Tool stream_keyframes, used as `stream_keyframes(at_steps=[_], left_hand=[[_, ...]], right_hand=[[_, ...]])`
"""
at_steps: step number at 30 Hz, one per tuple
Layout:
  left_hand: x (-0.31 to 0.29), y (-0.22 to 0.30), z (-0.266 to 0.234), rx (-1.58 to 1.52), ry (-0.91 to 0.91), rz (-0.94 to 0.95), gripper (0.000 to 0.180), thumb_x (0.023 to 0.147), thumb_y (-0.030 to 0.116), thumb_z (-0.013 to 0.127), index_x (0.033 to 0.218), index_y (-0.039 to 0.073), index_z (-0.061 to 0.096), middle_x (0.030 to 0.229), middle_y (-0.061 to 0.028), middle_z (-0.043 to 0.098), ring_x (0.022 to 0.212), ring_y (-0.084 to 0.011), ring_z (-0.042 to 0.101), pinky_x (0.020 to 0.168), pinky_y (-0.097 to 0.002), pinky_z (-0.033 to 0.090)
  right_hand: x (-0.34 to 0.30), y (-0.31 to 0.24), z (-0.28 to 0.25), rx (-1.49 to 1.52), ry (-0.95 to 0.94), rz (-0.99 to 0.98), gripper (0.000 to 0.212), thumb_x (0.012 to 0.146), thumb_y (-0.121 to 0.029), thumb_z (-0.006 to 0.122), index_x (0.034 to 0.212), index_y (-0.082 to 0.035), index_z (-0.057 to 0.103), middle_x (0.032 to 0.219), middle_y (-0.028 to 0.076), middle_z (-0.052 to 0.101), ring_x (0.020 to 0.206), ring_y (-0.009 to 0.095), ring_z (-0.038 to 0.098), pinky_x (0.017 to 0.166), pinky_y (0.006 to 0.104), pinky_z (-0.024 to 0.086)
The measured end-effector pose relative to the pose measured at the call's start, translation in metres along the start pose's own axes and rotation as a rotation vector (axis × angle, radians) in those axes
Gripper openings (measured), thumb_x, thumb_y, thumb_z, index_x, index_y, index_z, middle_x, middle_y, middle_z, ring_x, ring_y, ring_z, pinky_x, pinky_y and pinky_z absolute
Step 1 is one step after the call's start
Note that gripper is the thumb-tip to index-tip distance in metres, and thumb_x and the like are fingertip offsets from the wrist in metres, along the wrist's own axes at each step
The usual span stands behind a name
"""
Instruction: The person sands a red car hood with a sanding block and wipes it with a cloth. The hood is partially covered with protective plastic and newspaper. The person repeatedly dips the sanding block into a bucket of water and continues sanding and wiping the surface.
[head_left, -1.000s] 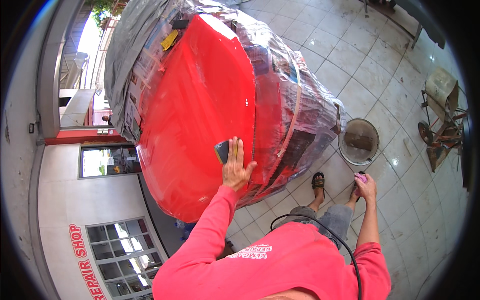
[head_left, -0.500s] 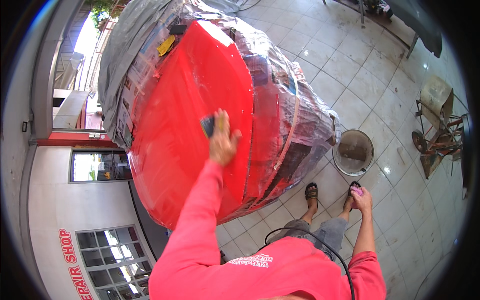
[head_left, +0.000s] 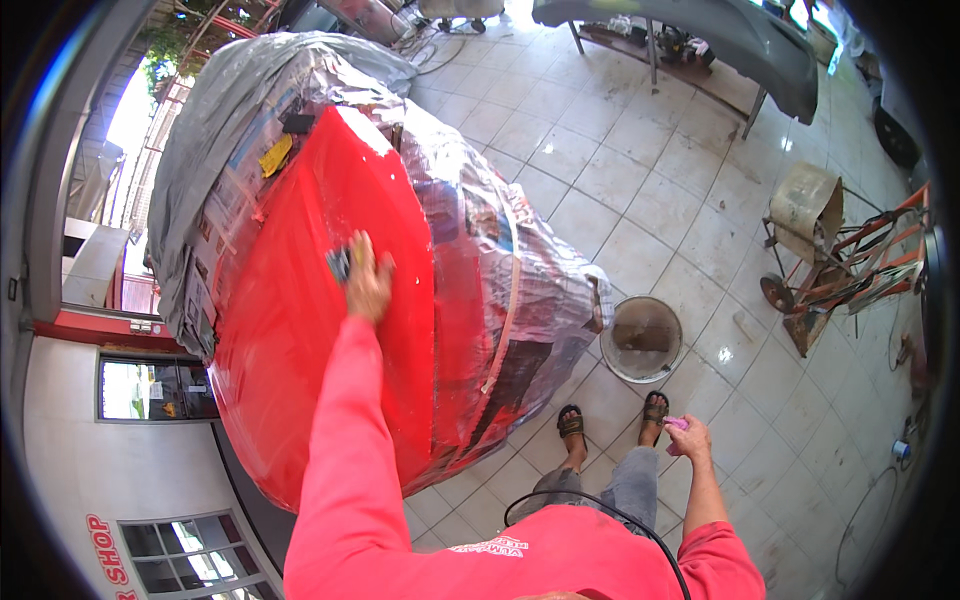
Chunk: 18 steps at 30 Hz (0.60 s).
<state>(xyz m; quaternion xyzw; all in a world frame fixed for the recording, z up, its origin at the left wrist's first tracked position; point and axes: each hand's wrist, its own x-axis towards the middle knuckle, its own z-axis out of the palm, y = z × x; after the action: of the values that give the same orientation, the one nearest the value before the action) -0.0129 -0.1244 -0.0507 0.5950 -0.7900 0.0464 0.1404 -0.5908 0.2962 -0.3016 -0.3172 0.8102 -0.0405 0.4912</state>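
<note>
My left hand (head_left: 369,288) lies on a glossy, wet-looking red car panel (head_left: 290,370), its fingers over a small dark flat pad (head_left: 339,265) with a yellowish edge. The pad presses against the panel, and its underside is hidden. Down at my right side, my right hand (head_left: 695,440) is closed around a crumpled pink cloth or sponge (head_left: 677,424), held in the air away from the panel. Newspaper and plastic masking (head_left: 540,270) wraps the car around the panel. On its far left edge rest a yellow piece (head_left: 275,156) and a dark block (head_left: 297,124).
A round bucket (head_left: 640,379) of murky water stands on the tiles ahead of my feet. A hand truck (head_left: 905,265) is at the right; a grey bumper (head_left: 700,45) rests on a stand at the back. A black cable (head_left: 648,532) crosses my shirt.
My left hand has slid with the pad farther up the red panel, away from me. The whole view has shifted, showing more floor at the right. My right hand still grips the pink thing.
</note>
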Motion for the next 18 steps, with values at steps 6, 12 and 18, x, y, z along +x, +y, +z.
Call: stream_keyframes(at_steps=[6, 12, 18], left_hand=[[-0.129, 0.061, -0.047, -0.027, -0.234, 0.121, 0.077, 0.110, 0.048, 0.057, 0.167, 0.000, 0.034, 0.175, -0.0219, 0.031, 0.164, -0.0391, 0.023, 0.132, -0.0461, 0.027], [0.066, -0.102, -0.015, 0.176, -0.055, 0.038, 0.062, 0.115, 0.037, 0.050, 0.164, 0.000, 0.040, 0.170, -0.0236, 0.039, 0.161, -0.0403, 0.031, 0.132, -0.0451, 0.027], [0.038, 0.032, 0.006, 0.092, -0.018, 0.011, 0.075, 0.114, 0.051, 0.044, 0.164, -0.004, 0.037, 0.172, -0.0261, 0.033, 0.162, -0.0418, 0.028, 0.132, -0.0444, 0.030]], right_hand=[[0.021, 0.024, -0.030, -0.062, -0.025, 0.035, 0.053, 0.079, -0.051, 0.081, 0.112, -0.010, 0.077, 0.103, 0.015, 0.081, 0.101, 0.034, 0.077, 0.089, 0.0481, 0.060], [0.042, 0.001, -0.071, 0.063, 0.031, 0.034, 0.055, 0.081, -0.050, 0.080, 0.116, -0.008, 0.077, 0.100, 0.017, 0.081, 0.098, 0.034, 0.079, 0.087, 0.0463, 0.061], [0.040, 0.010, -0.030, 0.060, 0.076, 0.045, 0.056, 0.082, -0.048, 0.081, 0.115, -0.004, 0.075, 0.098, 0.019, 0.080, 0.084, 0.031, 0.080, 0.078, 0.0422, 0.063]])
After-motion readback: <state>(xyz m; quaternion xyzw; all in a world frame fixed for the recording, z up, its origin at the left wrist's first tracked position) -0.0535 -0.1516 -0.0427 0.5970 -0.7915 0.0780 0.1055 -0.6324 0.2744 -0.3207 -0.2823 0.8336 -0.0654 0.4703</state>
